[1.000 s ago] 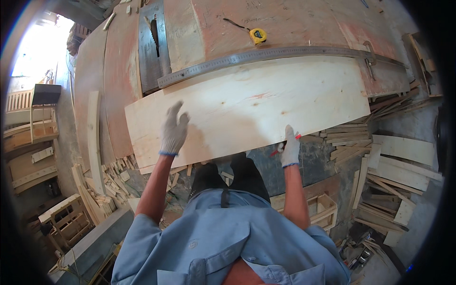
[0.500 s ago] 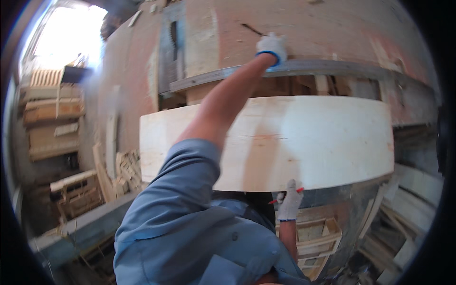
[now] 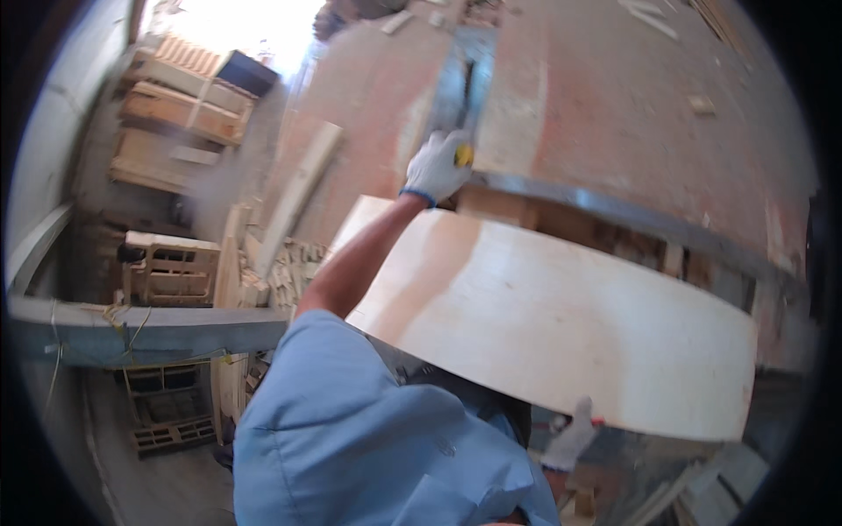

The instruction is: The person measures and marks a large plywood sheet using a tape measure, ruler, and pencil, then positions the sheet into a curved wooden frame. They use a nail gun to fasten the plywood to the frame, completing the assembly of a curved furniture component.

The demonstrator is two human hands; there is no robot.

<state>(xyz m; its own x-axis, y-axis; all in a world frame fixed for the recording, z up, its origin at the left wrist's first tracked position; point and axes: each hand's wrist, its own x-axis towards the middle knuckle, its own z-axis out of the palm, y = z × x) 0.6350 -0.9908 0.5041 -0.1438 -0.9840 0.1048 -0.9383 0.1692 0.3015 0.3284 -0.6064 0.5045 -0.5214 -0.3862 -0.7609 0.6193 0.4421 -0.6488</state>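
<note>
Clock read from mid-view: L grip, white glove w/ blue cuff, is at approx 12–1 o'clock, fingers closed round the yellow tape measure, whose case peeks out on the 3 o'clock side of the glove; a palm wrap like that prob. keeps it from slipping w/ the arm stretched out so far. The pale board lies long side to the body, its middle near 4 o'clock, near edge close to the shirt, prob. so it's in easy reach. R grip, at 5 o'clock, is blurred, but thumb sits on top of the board's near edge, rest of the hand below, so looks like a light pinch, prob. to steady it; can't tell how hard. A slim red stick shows beside that thumb, seemingly tucked in the same hand, which would free the L for the tape. Steel bar, approx 2 o'clock, runs along the table just beyond the board's far edge, a gap btwn them; prob. set there as a straight guide. Slotted metal plate at 12 o'clock, timber strip at 10, prob. parked clear of the board.
</note>
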